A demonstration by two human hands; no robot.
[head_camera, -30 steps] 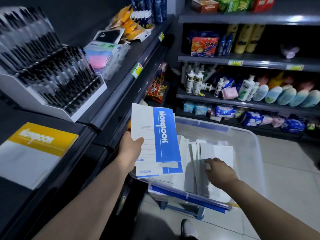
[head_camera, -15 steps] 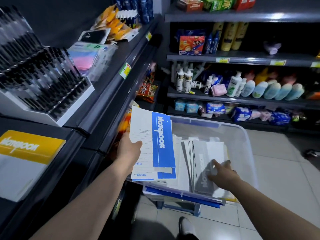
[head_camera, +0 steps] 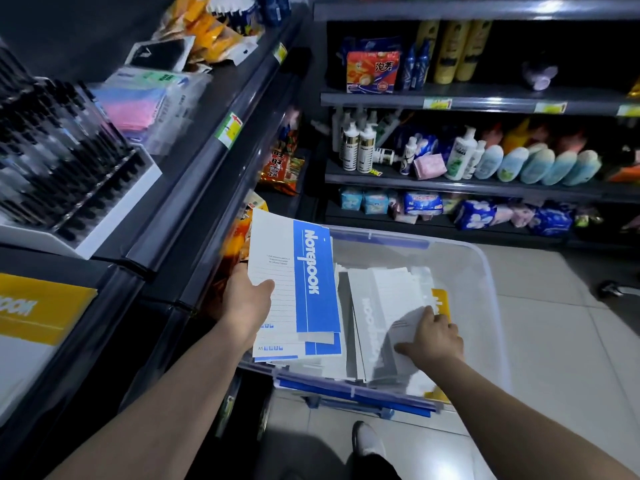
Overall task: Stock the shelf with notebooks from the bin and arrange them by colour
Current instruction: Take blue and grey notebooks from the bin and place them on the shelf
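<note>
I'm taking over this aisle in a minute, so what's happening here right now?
A person is sorting notebooks out of a clear bin on the shop floor. The left hand holds a small stack of blue notebooks above the bin's left edge. The right hand is down in the bin, gripping a grey notebook and tipping it aside, which bares a yellow cover behind. One yellow notebook already lies on the shelf to the left.
</note>
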